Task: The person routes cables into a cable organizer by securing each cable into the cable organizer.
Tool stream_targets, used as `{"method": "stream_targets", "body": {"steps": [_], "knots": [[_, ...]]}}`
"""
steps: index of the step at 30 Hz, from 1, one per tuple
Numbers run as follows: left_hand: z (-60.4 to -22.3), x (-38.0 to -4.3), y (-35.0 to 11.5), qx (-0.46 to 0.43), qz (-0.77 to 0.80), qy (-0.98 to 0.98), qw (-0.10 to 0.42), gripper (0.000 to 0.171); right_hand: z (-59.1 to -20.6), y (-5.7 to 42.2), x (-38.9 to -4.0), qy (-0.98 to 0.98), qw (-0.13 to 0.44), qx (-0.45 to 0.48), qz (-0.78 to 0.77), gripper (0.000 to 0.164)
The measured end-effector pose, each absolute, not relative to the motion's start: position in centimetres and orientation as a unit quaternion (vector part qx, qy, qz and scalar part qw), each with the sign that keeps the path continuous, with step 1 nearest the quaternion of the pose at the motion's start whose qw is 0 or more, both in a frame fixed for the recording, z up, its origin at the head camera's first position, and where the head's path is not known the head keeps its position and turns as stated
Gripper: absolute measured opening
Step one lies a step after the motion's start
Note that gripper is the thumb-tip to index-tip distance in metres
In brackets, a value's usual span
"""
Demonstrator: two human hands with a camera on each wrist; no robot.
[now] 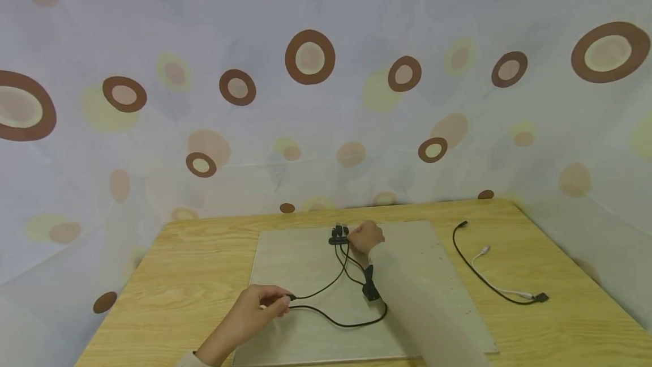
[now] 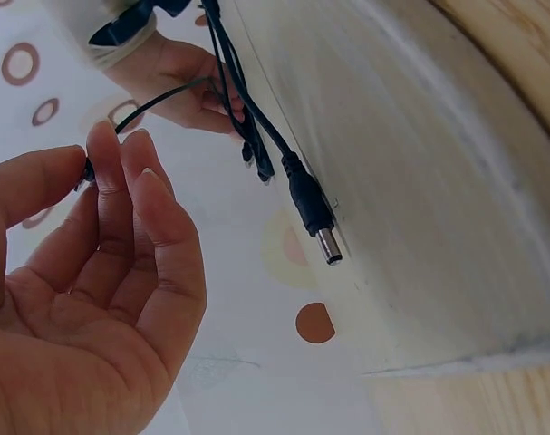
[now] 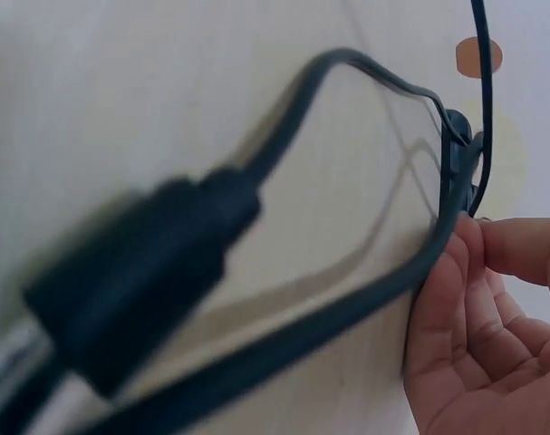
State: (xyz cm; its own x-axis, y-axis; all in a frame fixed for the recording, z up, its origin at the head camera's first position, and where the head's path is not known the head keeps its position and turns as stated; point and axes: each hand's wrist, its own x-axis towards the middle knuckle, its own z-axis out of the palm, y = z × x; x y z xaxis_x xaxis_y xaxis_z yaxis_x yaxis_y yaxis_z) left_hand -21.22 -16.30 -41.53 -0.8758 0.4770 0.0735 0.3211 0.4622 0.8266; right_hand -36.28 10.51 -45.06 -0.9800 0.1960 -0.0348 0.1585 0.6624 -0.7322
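Observation:
Low over the board, my left hand [image 1: 254,311] pinches the small dark end [image 2: 89,170] of a thin black cable between thumb and fingertips. Beside it in the left wrist view is a black barrel plug [image 2: 313,204] with a metal tip. At the board's far side my right hand [image 1: 368,237] pinches the near end of a black cable clip [image 1: 338,240], its fingertips partly covering it. Several black plugs [image 1: 339,230] stick out beyond the clip, with cables running back toward me. A thick black connector [image 3: 139,281] looms blurred before the right wrist camera.
A pale board [image 1: 305,268] lies on the wood-grain table [image 1: 173,282]. To the right are a black cable [image 1: 468,268] and a white cable [image 1: 501,289], their near ends together. A patterned sheet [image 1: 326,118] hangs behind and at both sides.

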Motion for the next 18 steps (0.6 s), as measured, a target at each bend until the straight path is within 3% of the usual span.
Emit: {"method": "stream_targets", "body": {"steps": [18], "knots": [[-41.88, -21.0, -16.01, 0.225, 0.467, 0.851, 0.09, 0.024, -45.34, 10.61, -36.27, -0.905, 0.013, -0.106, 0.411, 0.013]]}}
